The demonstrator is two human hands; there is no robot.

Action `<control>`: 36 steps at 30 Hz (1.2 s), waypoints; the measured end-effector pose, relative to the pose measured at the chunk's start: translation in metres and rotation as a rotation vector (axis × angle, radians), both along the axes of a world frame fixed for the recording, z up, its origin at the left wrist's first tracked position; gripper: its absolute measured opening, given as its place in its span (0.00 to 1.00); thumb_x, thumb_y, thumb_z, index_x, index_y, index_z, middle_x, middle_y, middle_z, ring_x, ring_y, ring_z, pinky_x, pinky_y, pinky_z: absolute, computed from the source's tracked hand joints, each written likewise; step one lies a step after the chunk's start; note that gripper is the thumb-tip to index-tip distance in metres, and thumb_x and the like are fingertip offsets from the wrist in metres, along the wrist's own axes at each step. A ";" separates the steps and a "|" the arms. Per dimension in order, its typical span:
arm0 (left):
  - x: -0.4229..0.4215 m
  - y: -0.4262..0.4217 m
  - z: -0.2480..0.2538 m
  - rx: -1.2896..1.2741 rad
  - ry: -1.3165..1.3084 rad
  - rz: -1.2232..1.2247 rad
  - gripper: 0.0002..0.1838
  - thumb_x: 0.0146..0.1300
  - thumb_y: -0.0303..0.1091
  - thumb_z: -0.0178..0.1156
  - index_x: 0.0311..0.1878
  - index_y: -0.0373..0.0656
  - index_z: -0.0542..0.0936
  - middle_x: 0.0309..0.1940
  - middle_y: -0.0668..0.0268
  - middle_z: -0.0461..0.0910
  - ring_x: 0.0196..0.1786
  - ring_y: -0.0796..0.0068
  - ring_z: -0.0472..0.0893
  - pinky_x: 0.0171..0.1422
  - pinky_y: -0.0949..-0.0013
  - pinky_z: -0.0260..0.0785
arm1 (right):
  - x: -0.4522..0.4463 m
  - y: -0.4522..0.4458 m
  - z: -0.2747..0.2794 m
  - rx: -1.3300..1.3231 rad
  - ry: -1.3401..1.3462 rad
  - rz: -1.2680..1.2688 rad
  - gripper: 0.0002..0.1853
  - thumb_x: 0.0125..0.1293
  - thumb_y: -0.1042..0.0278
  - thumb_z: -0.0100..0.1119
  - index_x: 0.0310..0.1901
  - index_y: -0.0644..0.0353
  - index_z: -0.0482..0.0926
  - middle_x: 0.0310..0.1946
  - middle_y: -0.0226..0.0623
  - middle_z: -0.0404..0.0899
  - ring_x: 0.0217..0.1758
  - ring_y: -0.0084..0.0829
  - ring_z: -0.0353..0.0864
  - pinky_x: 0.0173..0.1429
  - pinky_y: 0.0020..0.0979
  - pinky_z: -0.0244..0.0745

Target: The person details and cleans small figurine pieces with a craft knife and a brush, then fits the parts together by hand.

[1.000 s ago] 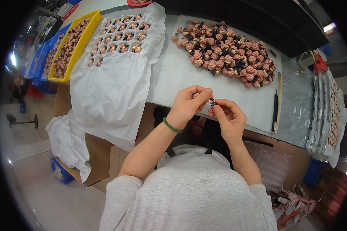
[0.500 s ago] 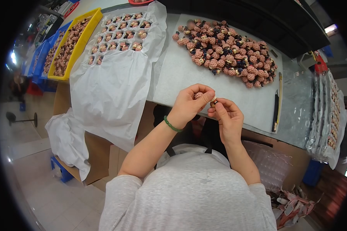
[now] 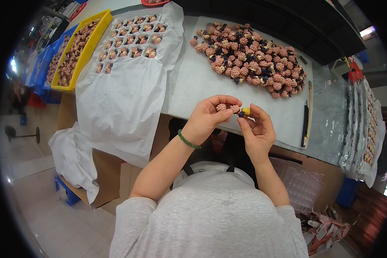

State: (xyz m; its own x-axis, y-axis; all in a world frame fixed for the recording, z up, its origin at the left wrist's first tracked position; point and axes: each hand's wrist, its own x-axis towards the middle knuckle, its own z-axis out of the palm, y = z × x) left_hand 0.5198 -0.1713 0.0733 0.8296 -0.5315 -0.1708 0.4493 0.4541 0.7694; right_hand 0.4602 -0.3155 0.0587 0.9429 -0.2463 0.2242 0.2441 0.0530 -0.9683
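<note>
Between both hands, over the table's front edge, is a small figurine [image 3: 235,109] with a pink knobbly top, dark blue parts and a yellow end. My left hand [image 3: 206,118], with a green bracelet on its wrist, pinches its pink end and also holds a second pink knobbly piece [image 3: 221,107] against the fingers. The thumb and fingers of my right hand [image 3: 258,128] close on the yellow end. Behind the hands a large heap of similar figurines [image 3: 253,60] lies on the white sheet [image 3: 193,94].
At the left, a white-lined tray [image 3: 135,36] holds figurines in compartments. Beyond it are a yellow bin [image 3: 75,71] and a blue bin [image 3: 41,81] with more pieces. A black-and-yellow tool [image 3: 305,124] lies right of the heap. Stacked plastic trays [image 3: 352,133] stand far right.
The figurine has turned between the fingers, so its pink top and yellow end now show. My right hand has shifted slightly and its index finger has lifted.
</note>
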 end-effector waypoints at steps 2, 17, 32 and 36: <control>0.000 0.000 0.000 0.063 0.012 -0.036 0.13 0.60 0.25 0.56 0.49 0.36 0.73 0.43 0.64 0.77 0.38 0.83 0.73 0.41 0.80 0.65 | 0.000 0.000 0.000 0.013 0.008 -0.005 0.21 0.55 0.85 0.57 0.52 0.69 0.69 0.44 0.39 0.71 0.48 0.27 0.74 0.52 0.25 0.73; 0.000 -0.006 0.006 0.117 0.088 -0.001 0.11 0.64 0.34 0.54 0.45 0.38 0.75 0.30 0.73 0.73 0.32 0.85 0.70 0.37 0.81 0.62 | 0.053 -0.200 0.018 -0.950 0.256 -0.581 0.14 0.51 0.75 0.61 0.41 0.63 0.78 0.37 0.39 0.78 0.32 0.26 0.79 0.36 0.25 0.73; 0.005 -0.007 0.005 0.046 0.234 0.003 0.12 0.63 0.38 0.56 0.42 0.38 0.74 0.29 0.72 0.72 0.30 0.85 0.69 0.34 0.81 0.62 | 0.038 -0.172 0.094 -0.720 -0.158 -0.565 0.13 0.66 0.72 0.45 0.50 0.63 0.74 0.38 0.34 0.79 0.42 0.23 0.76 0.48 0.22 0.68; 0.004 -0.011 0.007 0.062 0.250 -0.025 0.12 0.64 0.38 0.54 0.43 0.38 0.74 0.30 0.72 0.72 0.31 0.84 0.69 0.35 0.81 0.62 | 0.028 -0.104 0.081 -0.328 -0.160 -0.314 0.13 0.67 0.66 0.49 0.48 0.65 0.73 0.31 0.32 0.74 0.35 0.20 0.72 0.41 0.18 0.66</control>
